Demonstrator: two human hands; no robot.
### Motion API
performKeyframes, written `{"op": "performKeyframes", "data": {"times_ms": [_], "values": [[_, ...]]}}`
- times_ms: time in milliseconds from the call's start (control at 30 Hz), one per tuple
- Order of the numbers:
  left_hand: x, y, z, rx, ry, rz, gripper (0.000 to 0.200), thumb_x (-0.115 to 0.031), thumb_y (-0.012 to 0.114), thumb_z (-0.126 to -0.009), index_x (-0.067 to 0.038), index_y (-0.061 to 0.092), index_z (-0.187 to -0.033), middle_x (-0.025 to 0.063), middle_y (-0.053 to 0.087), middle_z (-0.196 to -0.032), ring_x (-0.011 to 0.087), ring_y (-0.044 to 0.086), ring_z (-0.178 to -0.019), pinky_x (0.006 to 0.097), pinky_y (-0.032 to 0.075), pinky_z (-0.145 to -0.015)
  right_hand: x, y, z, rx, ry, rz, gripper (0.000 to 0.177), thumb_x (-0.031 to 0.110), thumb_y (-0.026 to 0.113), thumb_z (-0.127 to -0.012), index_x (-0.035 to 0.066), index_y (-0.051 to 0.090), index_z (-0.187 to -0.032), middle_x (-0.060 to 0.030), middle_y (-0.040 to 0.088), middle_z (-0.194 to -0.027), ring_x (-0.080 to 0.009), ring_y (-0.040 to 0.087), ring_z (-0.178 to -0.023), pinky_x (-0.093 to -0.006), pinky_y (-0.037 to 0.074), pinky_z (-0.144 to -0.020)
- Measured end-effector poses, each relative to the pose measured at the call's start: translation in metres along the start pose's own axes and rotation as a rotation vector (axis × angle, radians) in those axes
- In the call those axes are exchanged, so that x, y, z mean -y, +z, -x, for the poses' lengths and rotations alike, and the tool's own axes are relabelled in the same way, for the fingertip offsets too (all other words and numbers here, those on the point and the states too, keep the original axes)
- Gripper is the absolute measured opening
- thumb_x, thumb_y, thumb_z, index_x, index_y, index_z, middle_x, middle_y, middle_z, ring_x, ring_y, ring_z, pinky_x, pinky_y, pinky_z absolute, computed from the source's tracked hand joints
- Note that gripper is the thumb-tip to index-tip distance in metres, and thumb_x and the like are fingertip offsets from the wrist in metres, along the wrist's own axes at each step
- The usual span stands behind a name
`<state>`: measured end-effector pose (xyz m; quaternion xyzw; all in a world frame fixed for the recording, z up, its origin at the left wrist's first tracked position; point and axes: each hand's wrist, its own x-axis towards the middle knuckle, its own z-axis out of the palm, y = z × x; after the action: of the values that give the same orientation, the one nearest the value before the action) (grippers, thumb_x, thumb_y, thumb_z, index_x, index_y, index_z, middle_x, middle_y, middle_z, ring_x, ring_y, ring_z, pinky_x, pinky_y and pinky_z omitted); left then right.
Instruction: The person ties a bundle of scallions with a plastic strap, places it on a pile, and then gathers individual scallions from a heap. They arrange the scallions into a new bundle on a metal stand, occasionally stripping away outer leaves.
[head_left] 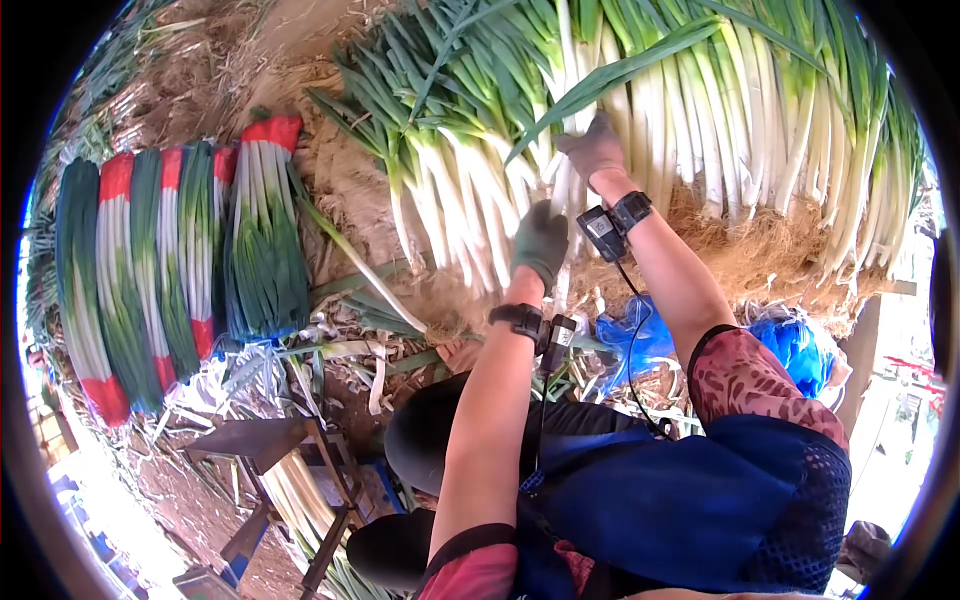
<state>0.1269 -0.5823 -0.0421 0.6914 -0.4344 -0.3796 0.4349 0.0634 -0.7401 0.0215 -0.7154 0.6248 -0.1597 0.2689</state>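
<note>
A broad row of leeks (pixel 740 120) lies before me, green leaves at the top and white stems with hairy roots toward me. My left hand (pixel 541 243), in a grey-green glove, is closed around the lower white stem of one leek (pixel 562 192). Higher on the same stem, my right hand (pixel 597 150), gloved in grey, is closed with the fingers pointing left. The finger pads of both hands are partly hidden. One long green leaf (pixel 620 75) crosses over the pile above my right hand.
Bundled leeks with red and white wrapping (pixel 265 225) stand at the left. A single loose leek (pixel 370 285) lies beside the pile. Blue plastic (pixel 640 335) sits below the roots. A metal frame (pixel 250 440) with leeks stands at lower left. Peeled scraps litter the ground.
</note>
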Motion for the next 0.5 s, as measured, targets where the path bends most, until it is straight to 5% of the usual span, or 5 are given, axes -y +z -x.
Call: {"op": "performKeyframes", "data": {"times_ms": [67, 133, 233, 300, 500], "values": [[0.011, -0.002, 0.004, -0.081, -0.058, 0.307, 0.027, -0.023, 0.055, -0.095, -0.006, 0.061, -0.116, 0.0079, 0.065, -0.093, 0.0221, 0.06, -0.084, 0.0358, 0.049, -0.072, 0.005, 0.005, 0.007, -0.003, -0.06, -0.115, 0.088, 0.033, 0.078, -0.079, -0.012, 0.032, -0.139, -0.0317, 0.055, -0.131, -0.0337, 0.06, -0.119, -0.0346, 0.049, -0.096], [0.004, -0.023, 0.008, -0.012, -0.257, 0.928, 0.027, -0.025, 0.058, -0.094, -0.009, 0.061, -0.115, 0.0047, 0.064, -0.091, 0.0175, 0.059, -0.081, 0.0324, 0.049, -0.066, -0.009, 0.022, -0.005, 0.147, -0.152, -0.264, 0.064, 0.002, 0.062, -0.086, -0.006, 0.035, -0.143, -0.0231, 0.051, -0.141, -0.0264, 0.052, -0.13, -0.0282, 0.043, -0.106], [-0.026, -0.056, 0.011, -0.004, -0.306, 0.784, 0.03, -0.022, 0.067, -0.093, -0.006, 0.06, -0.118, 0.0024, 0.064, -0.091, 0.0117, 0.058, -0.077, 0.0253, 0.048, -0.06, -0.02, 0.008, 0.003, 0.274, -0.52, 0.264, 0.061, -0.015, 0.036, -0.092, 0.002, 0.034, -0.15, -0.0104, 0.044, -0.151, -0.0188, 0.044, -0.138, -0.0221, 0.032, -0.115], [-0.035, -0.064, 0.015, 0.003, -0.305, 0.768, 0.032, -0.021, 0.065, -0.093, -0.002, 0.06, -0.118, 0.0032, 0.064, -0.088, 0.0116, 0.057, -0.073, 0.0251, 0.047, -0.06, -0.051, 0.023, -0.018, 0.338, -0.488, -0.085, 0.06, -0.013, 0.035, -0.092, 0.007, 0.04, -0.148, -0.0099, 0.043, -0.152, -0.0197, 0.04, -0.14, -0.0246, 0.029, -0.118], [-0.037, -0.06, 0.019, 0.295, -0.253, 0.33, 0.037, -0.02, 0.059, -0.095, -0.001, 0.056, -0.126, 0.008, 0.063, -0.097, 0.017, 0.058, -0.082, 0.0285, 0.048, -0.074, -0.047, -0.044, 0.019, 0.438, -0.085, 0.019, 0.052, 0.005, 0.043, -0.1, 0.018, 0.037, -0.15, -0.0113, 0.048, -0.148, -0.0238, 0.043, -0.138, -0.0352, 0.034, -0.117]]}}
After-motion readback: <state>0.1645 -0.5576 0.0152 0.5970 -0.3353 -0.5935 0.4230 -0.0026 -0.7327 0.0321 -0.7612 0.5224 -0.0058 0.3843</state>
